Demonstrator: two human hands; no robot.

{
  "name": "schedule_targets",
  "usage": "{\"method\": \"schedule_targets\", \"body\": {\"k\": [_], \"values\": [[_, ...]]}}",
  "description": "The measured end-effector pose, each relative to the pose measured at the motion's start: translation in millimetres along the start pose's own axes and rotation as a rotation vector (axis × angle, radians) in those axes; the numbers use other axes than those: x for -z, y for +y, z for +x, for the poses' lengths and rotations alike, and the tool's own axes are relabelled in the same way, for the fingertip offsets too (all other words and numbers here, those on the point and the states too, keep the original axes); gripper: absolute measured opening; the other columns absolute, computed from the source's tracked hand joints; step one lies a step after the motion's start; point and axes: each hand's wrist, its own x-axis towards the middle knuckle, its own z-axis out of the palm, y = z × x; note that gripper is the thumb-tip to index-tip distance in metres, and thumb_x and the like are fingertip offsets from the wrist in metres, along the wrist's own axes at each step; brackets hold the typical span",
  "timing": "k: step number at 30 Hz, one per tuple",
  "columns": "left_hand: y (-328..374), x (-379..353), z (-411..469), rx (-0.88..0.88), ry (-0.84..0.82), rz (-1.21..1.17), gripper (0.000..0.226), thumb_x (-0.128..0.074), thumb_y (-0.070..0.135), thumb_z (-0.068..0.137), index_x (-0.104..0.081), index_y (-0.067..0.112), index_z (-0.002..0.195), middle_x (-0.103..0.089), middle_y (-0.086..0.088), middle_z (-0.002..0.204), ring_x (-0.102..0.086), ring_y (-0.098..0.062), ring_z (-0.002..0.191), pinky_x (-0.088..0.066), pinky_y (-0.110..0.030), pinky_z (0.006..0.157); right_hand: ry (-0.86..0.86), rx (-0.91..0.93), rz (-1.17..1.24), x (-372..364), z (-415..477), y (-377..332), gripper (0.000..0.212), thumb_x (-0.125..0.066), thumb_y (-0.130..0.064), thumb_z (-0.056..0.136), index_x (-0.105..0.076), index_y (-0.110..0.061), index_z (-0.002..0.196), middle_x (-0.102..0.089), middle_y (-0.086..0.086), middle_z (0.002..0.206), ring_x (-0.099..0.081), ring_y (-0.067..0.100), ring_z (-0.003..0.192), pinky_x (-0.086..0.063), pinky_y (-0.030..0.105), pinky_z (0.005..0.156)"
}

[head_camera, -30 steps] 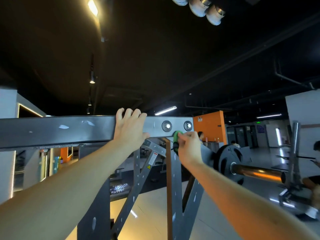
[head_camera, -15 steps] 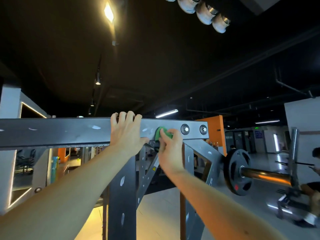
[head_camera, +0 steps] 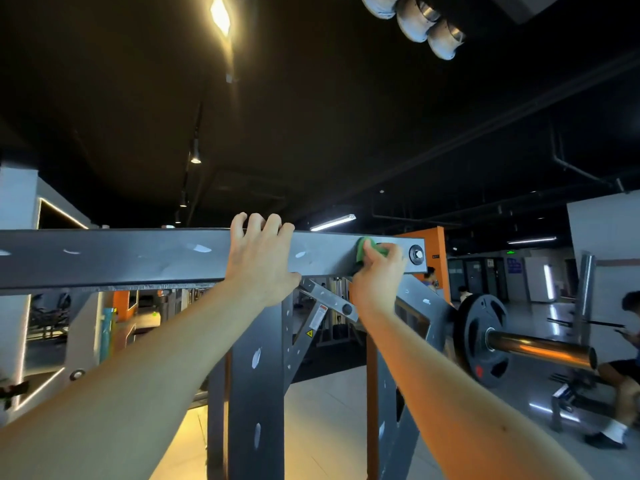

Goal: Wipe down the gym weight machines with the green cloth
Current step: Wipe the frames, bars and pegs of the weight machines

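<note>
Two bare forearms reach up to the grey crossbeam (head_camera: pixel 138 256) of a weight machine. The left hand (head_camera: pixel 258 258) grasps the crossbeam near its middle, palm on the front face and fingers hooked over the top edge. The right hand (head_camera: pixel 375 278) grips the bunched green cloth (head_camera: pixel 369 247) and presses it to the front face of the crossbeam near its right end, just left of a large bolt (head_camera: pixel 416 254). Under the crossbeam, below the left hand, a grey upright post (head_camera: pixel 254 375) runs down, and a lighter diagonal brace (head_camera: pixel 329 299) slants between the two wrists. Past the right end of the crossbeam and lower, a black weight plate (head_camera: pixel 479 344) sits on a shiny bar (head_camera: pixel 540 348). Farther right of that sits a person (head_camera: pixel 623 358). Behind the crossbeam's right end stands an orange wall (head_camera: pixel 433 244).
</note>
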Motion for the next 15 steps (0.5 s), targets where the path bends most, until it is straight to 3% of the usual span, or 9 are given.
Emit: {"method": "schedule_targets", "body": {"k": [1,3,5,7,9,11,13,15], "values": [[1,0,0,0.000,0.000,-0.004,0.075,-0.068,0.059,0.082,-0.046,0.025,0.145,-0.048,0.001,0.138,-0.040,-0.028,0.131,-0.017,-0.049,0.121,0.015,0.002,-0.007,-3,-12,-15,0.044,-0.045,0.019,0.083,-0.068,-0.009,0.107,-0.046,0.008,0.117,-0.043,0.028,0.111,-0.050,0.040,0.091],[1,-1,-1,-0.002,0.002,-0.011,0.078,-0.069,0.060,0.081,-0.045,0.024,0.146,-0.048,0.002,0.138,-0.039,-0.028,0.131,-0.016,-0.050,0.121,-0.079,0.224,0.046,-5,-40,-32,0.043,-0.047,0.017,0.081,-0.064,-0.017,0.099,-0.045,0.006,0.116,-0.045,0.028,0.108,-0.049,0.040,0.088],[-2,-1,-2,-0.013,-0.007,-0.010,0.081,-0.067,0.062,0.081,-0.042,0.025,0.149,-0.047,0.003,0.138,-0.039,-0.027,0.132,-0.014,-0.050,0.121,-0.219,0.467,-0.002,1,-48,-23,0.045,-0.054,0.007,0.087,-0.066,-0.020,0.122,-0.047,0.008,0.125,-0.046,0.028,0.110,-0.048,0.039,0.091],[-6,0,-2,-0.021,-0.007,-0.009,0.083,-0.066,0.063,0.082,-0.038,0.026,0.152,-0.048,0.003,0.140,-0.039,-0.026,0.133,-0.012,-0.051,0.123,-0.243,0.371,-0.023,8,-21,-4,0.046,-0.054,0.002,0.093,-0.064,-0.019,0.132,-0.045,0.008,0.128,-0.047,0.028,0.116,-0.046,0.035,0.095],[-8,2,-1,-0.019,-0.019,-0.022,0.089,-0.067,0.063,0.083,-0.031,0.026,0.156,-0.048,0.003,0.143,-0.040,-0.025,0.136,-0.009,-0.052,0.124,-0.114,0.069,0.017,7,-1,6,0.044,-0.049,0.009,0.094,-0.063,-0.010,0.132,-0.044,0.006,0.124,-0.043,0.027,0.120,-0.039,0.024,0.090],[-10,3,-3,-0.017,-0.016,-0.046,0.094,-0.070,0.060,0.083,-0.026,0.025,0.158,-0.049,0.003,0.145,-0.040,-0.024,0.138,-0.008,-0.053,0.124,-0.007,-0.037,-0.024,-3,-15,-14,0.041,-0.047,0.007,0.096,-0.061,-0.009,0.132,-0.043,0.010,0.131,-0.038,0.026,0.119,-0.038,0.028,0.092],[-16,3,-8,-0.001,0.036,-0.068,0.095,-0.073,0.059,0.080,-0.029,0.023,0.156,-0.048,0.003,0.146,-0.040,-0.024,0.137,-0.010,-0.052,0.124,-0.015,0.142,0.018,-15,-49,-39,0.028,-0.051,-0.007,0.101,-0.061,-0.009,0.127,-0.044,0.011,0.130,-0.034,0.021,0.114,-0.038,0.033,0.096],[-26,4,-13,0.032,0.093,-0.079,0.090,-0.076,0.060,0.076,-0.040,0.022,0.150,-0.047,0.001,0.143,-0.040,-0.025,0.134,-0.015,-0.050,0.122,-0.086,0.387,0.061,-14,-71,-45,0.031,-0.057,-0.013,0.101,-0.062,-0.008,0.131,-0.048,0.011,0.126,-0.037,0.019,0.111,-0.032,0.025,0.095]]}}
